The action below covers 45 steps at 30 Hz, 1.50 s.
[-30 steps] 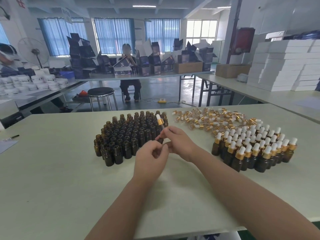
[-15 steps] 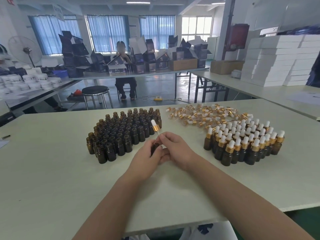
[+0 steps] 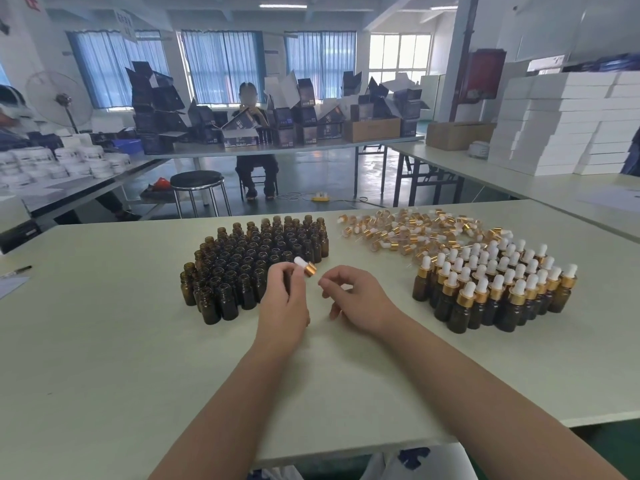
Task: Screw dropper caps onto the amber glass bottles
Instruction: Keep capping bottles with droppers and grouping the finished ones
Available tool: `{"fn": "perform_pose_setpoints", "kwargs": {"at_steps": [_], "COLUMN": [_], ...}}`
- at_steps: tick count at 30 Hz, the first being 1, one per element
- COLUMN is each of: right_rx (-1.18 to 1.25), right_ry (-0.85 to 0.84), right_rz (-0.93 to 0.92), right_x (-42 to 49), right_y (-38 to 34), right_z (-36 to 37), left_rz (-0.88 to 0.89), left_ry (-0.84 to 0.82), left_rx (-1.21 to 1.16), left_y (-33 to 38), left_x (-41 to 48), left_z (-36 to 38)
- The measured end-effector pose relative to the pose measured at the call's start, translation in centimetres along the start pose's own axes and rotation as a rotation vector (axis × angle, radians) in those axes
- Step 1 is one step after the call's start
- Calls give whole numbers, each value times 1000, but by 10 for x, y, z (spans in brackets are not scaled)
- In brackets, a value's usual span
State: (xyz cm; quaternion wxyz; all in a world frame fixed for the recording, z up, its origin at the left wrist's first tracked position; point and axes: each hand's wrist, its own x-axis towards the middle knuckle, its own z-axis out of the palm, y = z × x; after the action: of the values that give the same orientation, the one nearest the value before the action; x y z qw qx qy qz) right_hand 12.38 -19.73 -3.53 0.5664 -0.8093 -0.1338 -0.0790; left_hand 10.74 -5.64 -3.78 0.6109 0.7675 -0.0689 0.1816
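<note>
Gripping a capped bottle (image 3: 309, 269) tilted bulb-end up-left, the left hand (image 3: 284, 304) faces the right hand (image 3: 358, 296), loosely curled and empty.

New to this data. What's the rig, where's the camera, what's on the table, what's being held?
There is no machine here, just a person's two bare hands. They are filmed by one wide-angle camera worn on the head, looking forward and down. On the table are open amber bottles at left, loose dropper caps further back at right, and finished bottles at right. The left hand grips a capped bottle, with only its cap clearly showing. The right hand is beside it, fingers loosely curled, holding nothing visible.
</note>
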Motion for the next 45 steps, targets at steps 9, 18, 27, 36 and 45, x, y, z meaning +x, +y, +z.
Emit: {"fn": "perform_pose_setpoints", "kwargs": {"at_steps": [9,18,27,36,45], "right_rx": [-136,-82,61,59,203], "right_ry": [-77,-126,-184,-161,85], "right_rz": [-76,-161,-91,-67,-16], "right_x": [1,-2,-2,-3,3], "right_y": [2,1,0,-3,-10], "right_z": [1,2,4,2,-8], "left_rz": [9,-15,15,37,17], "left_ry": [-31,-88,-67,-78,-135], "left_rx": [-42,-44,-57,-41,134], "left_y": [2,1,3,-1,-10], "left_x": [1,0,0,1,1], "left_z": [-1,0,0,0,4]}}
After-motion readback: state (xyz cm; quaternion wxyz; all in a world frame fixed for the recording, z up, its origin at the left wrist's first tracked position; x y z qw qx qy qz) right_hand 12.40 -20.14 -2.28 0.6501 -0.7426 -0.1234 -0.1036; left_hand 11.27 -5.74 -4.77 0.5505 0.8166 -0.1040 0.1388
